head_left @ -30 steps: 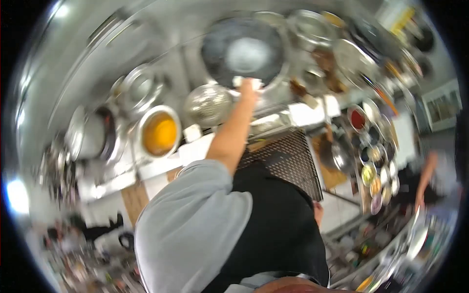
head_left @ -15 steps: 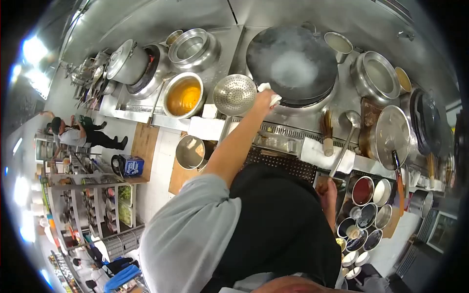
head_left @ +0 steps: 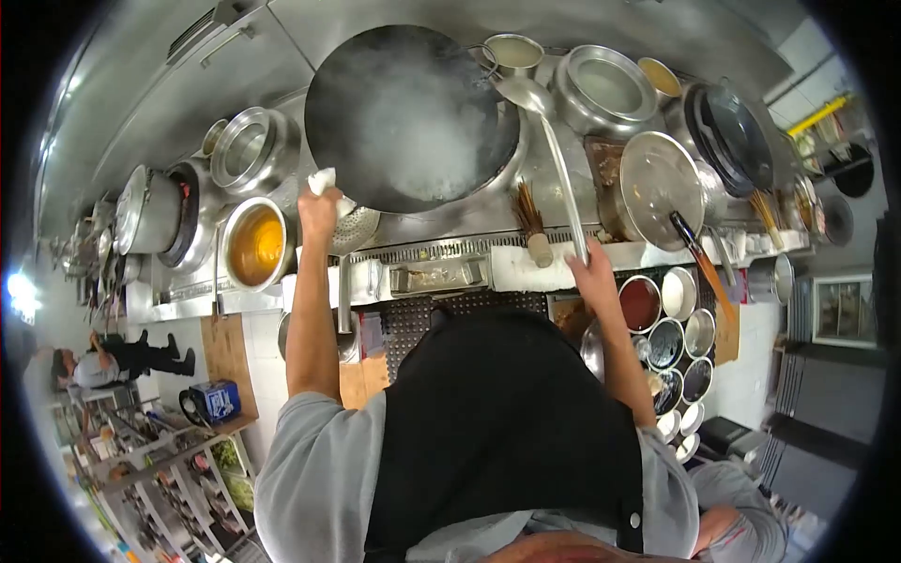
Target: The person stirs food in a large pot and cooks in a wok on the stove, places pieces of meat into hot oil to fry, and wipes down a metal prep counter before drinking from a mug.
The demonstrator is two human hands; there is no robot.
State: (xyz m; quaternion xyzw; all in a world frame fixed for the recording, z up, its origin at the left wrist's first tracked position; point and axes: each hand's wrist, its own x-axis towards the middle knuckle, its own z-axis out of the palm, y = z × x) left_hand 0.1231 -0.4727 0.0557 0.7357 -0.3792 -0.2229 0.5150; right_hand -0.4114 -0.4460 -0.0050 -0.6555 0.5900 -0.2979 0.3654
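Observation:
My left hand (head_left: 317, 214) is closed round a folded white cloth (head_left: 324, 182) at the lower left rim of a large dark wok (head_left: 404, 117), which gives off steam or smoke and is tilted on the stove. My right hand (head_left: 591, 269) grips the handle of a long metal ladle (head_left: 563, 169). The ladle's bowl lies near the wok's right rim, by its ring handle. Below the wok's left side a perforated strainer (head_left: 355, 228) is partly hidden. A bamboo brush (head_left: 532, 225) stands between the wok and the ladle handle.
Left of the wok are a pot of orange liquid (head_left: 253, 246) and a lidded pot (head_left: 148, 211). To the right are a large mesh strainer (head_left: 660, 188) and sauce containers (head_left: 640, 302). One person (head_left: 103, 361) is at far left, another (head_left: 737, 511) at lower right.
The wok has shifted left and tilted, with my left hand at its rim. My right hand has raised the ladle from the counter toward the wok. The view has turned right.

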